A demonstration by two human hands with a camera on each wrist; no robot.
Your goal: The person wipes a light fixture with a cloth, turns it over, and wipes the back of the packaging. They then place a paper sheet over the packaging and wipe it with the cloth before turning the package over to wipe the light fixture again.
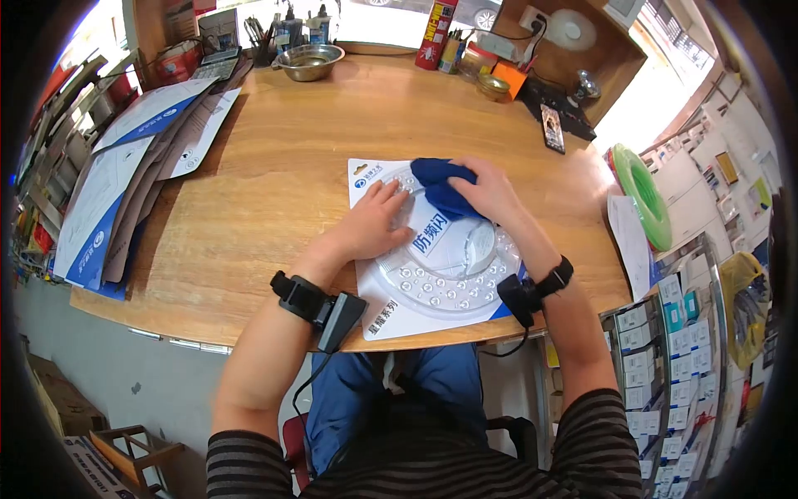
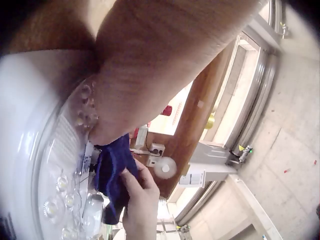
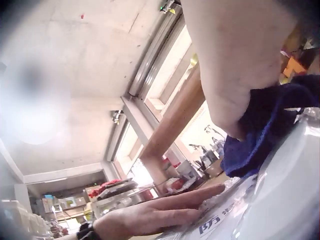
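Note:
A clear plastic blister pack (image 1: 440, 293) on a white and blue card lies on the wooden table before me. Rings of small round lenses show through its plastic, around a label with blue Chinese characters. My left hand (image 1: 376, 223) rests on the pack's left side, fingers spread. With my right hand (image 1: 489, 193) I grip a dark blue cloth (image 1: 445, 187), bunched against the upper part of the pack. In the left wrist view, the right thumb and fingers pinch the same cloth (image 2: 114, 172). The cloth hides part of the plastic beneath it.
Flat printed cardboard sleeves (image 1: 137, 175) are stacked on the left. Along the back stand a metal bowl (image 1: 309, 62), a pen holder and a red spray can (image 1: 435, 35). A phone (image 1: 552, 129) lies back right, with a green coil (image 1: 640, 198) at the right edge.

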